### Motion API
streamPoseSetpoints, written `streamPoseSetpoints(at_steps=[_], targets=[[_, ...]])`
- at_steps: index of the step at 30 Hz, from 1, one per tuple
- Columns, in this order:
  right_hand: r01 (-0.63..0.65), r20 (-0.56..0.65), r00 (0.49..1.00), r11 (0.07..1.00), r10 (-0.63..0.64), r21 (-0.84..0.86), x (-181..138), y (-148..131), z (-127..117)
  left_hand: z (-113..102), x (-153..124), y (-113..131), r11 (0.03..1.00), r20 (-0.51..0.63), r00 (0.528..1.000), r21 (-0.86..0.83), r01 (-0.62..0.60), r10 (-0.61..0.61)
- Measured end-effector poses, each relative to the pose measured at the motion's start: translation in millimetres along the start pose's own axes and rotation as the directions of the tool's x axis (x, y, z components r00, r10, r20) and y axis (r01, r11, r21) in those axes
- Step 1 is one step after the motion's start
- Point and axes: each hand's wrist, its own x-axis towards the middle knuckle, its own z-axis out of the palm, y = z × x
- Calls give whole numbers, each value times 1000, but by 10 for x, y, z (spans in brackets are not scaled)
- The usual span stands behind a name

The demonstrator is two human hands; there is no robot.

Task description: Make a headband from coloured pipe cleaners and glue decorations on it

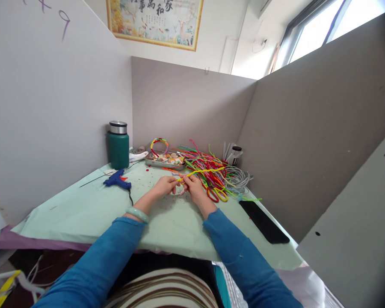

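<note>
My left hand and my right hand are close together above the middle of the table, fingers pinched. Between them runs a fuzzy yellow pipe cleaner, its free length pointing right over the heap. Both hands appear closed on it. An orange pipe cleaner shows just beyond the fingertips; whether it is also held, I cannot tell. Under the hands a pale pinkish curved piece is partly hidden. Right of my right hand lies a tangled pile of colourful pipe cleaners.
Left stand a green bottle and a blue glue gun with its cord. A metal tray of small pieces is at the back, a multicoloured ring upright by it. Grey coiled wire and a black phone lie right. Partitions surround the table.
</note>
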Motion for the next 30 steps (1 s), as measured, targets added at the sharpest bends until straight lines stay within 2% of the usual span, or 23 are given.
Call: streamPoseSetpoints(at_steps=[2,4,7,9,10,12,13,14,16,17,19,21,24,27,30], targets=[[-13,41,999,999,12,36,-8,-10,2,-15,-52,50,978,165,986,-202,45,-11],[-24,101,995,997,16,79,-22,-29,14,-31,-98,82,941,302,953,-327,83,21],[-18,126,992,996,8,82,-35,-63,29,-35,-107,79,936,374,927,-338,97,39],[7,52,999,999,-9,32,-32,-81,22,-19,-68,43,969,314,949,-240,65,14],[18,-2,1000,1000,-18,1,-26,-88,13,-10,-41,20,986,249,969,-163,45,-3],[32,-109,993,998,-38,-56,-12,-96,-9,7,13,-30,1000,64,998,8,-5,4],[36,-151,987,996,-47,-78,-5,-96,-18,12,33,-50,993,-46,998,117,-32,38],[39,-186,981,995,-56,-94,2,-93,-23,13,46,-66,967,-133,984,241,-80,115],[39,-228,972,994,-63,-106,11,-81,-19,10,52,-79,867,-209,933,469,-167,293],[36,-237,970,994,-58,-100,14,-73,-10,8,47,-77,806,-204,908,557,-199,365],[21,-225,974,997,-36,-70,14,-54,14,6,32,-66,714,-177,884,665,-218,434],[5,-192,981,999,-12,-35,11,-38,37,9,17,-54,672,-182,883,718,-181,432],[-10,-171,985,1000,8,-13,2,-23,58,22,8,-50,665,-221,891,739,-113,397],[-20,-171,985,1000,17,-20,-1,-15,63,34,13,-53,713,-244,915,699,-63,320],[-5,-152,988,999,0,-32,3,-17,55,29,26,-39,813,-221,947,579,-63,231]])
